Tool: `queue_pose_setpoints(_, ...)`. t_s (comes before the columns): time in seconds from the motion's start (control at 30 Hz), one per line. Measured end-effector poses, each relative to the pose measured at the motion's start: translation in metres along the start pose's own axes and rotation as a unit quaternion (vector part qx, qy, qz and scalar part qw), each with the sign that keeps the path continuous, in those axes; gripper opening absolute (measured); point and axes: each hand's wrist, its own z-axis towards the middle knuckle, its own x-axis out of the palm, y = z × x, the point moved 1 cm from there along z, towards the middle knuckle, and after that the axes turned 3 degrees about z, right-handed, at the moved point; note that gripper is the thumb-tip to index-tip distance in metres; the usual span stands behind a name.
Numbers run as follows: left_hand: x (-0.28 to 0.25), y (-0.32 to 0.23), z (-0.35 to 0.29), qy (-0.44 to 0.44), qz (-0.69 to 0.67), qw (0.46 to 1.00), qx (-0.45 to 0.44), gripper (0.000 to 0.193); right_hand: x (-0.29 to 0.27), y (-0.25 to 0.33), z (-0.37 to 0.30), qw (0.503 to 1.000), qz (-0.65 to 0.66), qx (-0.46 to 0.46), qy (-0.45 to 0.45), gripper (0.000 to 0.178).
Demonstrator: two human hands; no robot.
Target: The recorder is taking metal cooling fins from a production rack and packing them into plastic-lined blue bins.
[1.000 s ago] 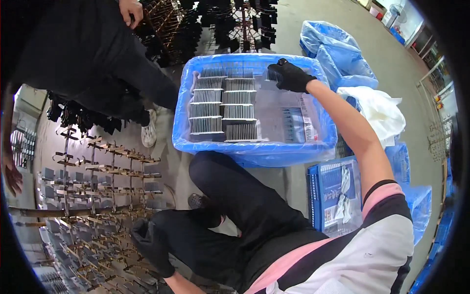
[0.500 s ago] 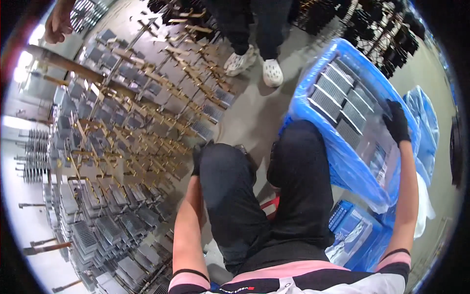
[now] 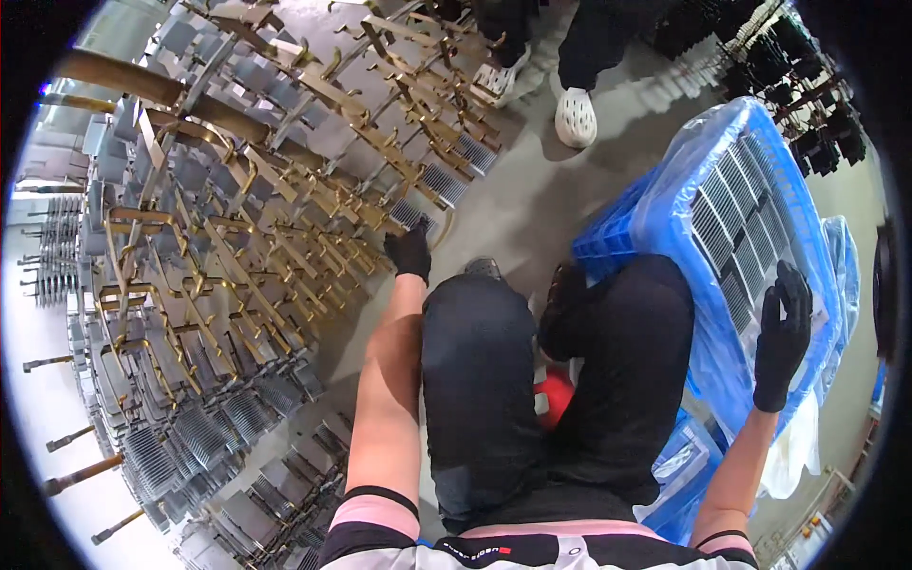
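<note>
**Left hand at the rack, right hand over the crate**

The left hand (image 3: 410, 251), in a black glove, is stretched out to the lower edge of the tall rack of brass-coloured hooks (image 3: 285, 218), its fingers curled at one of the ribbed grey metal finned parts (image 3: 410, 213) hanging there; whether it actually pinches the part cannot be told, since the fingertips are hidden behind the glove. The right hand (image 3: 781, 332), also gloved in black, hangs flat and open with nothing in it, over the near end of the blue plastic crate lined with clear blue film (image 3: 655, 228), where rows of the same finned parts lie packed.

By my reading, the step in hand is working a part at the rack, and the next move calls for a sure grip on that one part without snagging neighbouring hooks.

The person's dark-trousered knees cover the floor between. A bystander's white clog (image 3: 575, 116) shows at the top edge; the rest of that person is cut off.
</note>
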Motion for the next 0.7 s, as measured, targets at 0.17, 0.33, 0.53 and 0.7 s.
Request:
queue_pose_setpoints(0.17,-0.075,0.034,0.030,-0.159,0.119,0.977,0.075,0.045,0.031,0.036,0.012,0.994,0.110,0.002,-0.016,0.030)
queue_pose_setpoints(0.33,-0.065,0.011,0.004,-0.102,-0.169,0.980,0.021,0.047,0.043,0.013,-0.001,0.995,0.104,0.005,-0.013,0.032)
queue_pose_setpoints(0.53,-0.101,0.044,0.033,-0.161,0.108,0.980,0.040,0.046,0.068,0.002,0.002,0.959,0.280,0.033,-0.005,0.035)
queue_pose_setpoints(0.7,-0.040,-0.021,-0.006,-0.194,-0.121,0.972,-0.057,0.092,0.036,-0.003,0.003,0.944,0.313,0.100,-0.030,0.035)
